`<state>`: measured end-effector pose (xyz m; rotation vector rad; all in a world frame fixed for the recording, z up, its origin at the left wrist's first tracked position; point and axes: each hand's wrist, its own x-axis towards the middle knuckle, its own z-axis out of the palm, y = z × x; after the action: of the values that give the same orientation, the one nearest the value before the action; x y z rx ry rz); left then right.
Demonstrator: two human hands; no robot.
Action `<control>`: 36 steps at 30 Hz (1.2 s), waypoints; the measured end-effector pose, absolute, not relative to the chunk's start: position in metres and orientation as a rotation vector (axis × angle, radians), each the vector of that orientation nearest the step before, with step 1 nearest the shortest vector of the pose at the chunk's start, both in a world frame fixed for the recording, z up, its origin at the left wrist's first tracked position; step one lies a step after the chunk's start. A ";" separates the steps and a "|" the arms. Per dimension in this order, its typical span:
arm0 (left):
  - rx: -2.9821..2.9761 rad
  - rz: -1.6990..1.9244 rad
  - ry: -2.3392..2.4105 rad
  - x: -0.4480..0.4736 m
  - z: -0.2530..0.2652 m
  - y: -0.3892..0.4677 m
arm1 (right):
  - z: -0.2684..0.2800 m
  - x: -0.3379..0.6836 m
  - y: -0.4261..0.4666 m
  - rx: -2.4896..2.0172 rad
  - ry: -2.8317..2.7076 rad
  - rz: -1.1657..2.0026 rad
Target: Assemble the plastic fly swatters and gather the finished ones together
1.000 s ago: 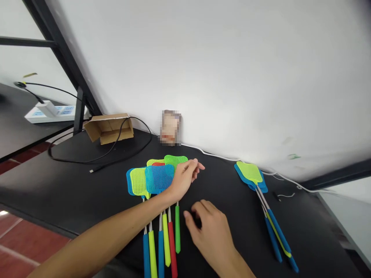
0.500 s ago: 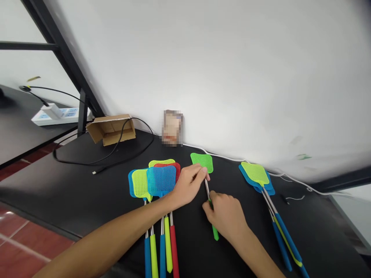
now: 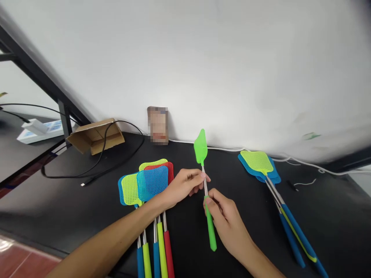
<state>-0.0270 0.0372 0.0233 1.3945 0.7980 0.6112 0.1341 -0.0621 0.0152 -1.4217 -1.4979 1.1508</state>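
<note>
A green fly swatter [image 3: 210,224] is held up at mid-table, its head turned partly edge-on. My left hand [image 3: 188,183] pinches its metal shaft just below the head. Around the top of the green handle my right hand [image 3: 222,212] is closed. Beneath and beside my left forearm lies a group of several swatters, with a blue one [image 3: 158,180], a yellow-green one [image 3: 130,189] and a red one [image 3: 168,251] among them. To the right of my right hand rests another bundle, a yellow-green swatter [image 3: 256,161] on top of blue ones [image 3: 294,241].
An open cardboard box [image 3: 107,141] and a black cable [image 3: 87,175] lie at the left. A blurred packet [image 3: 158,125] leans on the wall, along which a white cable [image 3: 226,149] runs. A power strip [image 3: 43,131] sits beyond the black frame [image 3: 65,119].
The green swatter has been lifted from the table and turned, so its head now shows nearly edge-on. Both hands have kept hold of it. The view has shifted slightly.
</note>
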 end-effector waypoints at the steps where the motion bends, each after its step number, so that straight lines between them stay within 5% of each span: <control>1: 1.364 0.581 0.752 -0.027 0.025 0.036 | 0.016 0.133 -0.062 -1.391 -1.461 1.188; 16: 1.124 0.717 0.541 -0.025 0.027 0.026 | 0.031 0.134 -0.063 -0.974 -1.203 1.681; 36: 1.228 1.014 0.760 -0.021 0.031 0.006 | 0.038 0.140 -0.073 -1.476 -1.907 0.545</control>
<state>-0.0215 0.0062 0.0309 1.2284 0.7602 1.0139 0.1403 -0.0731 0.0378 -1.4764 -1.9069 0.5451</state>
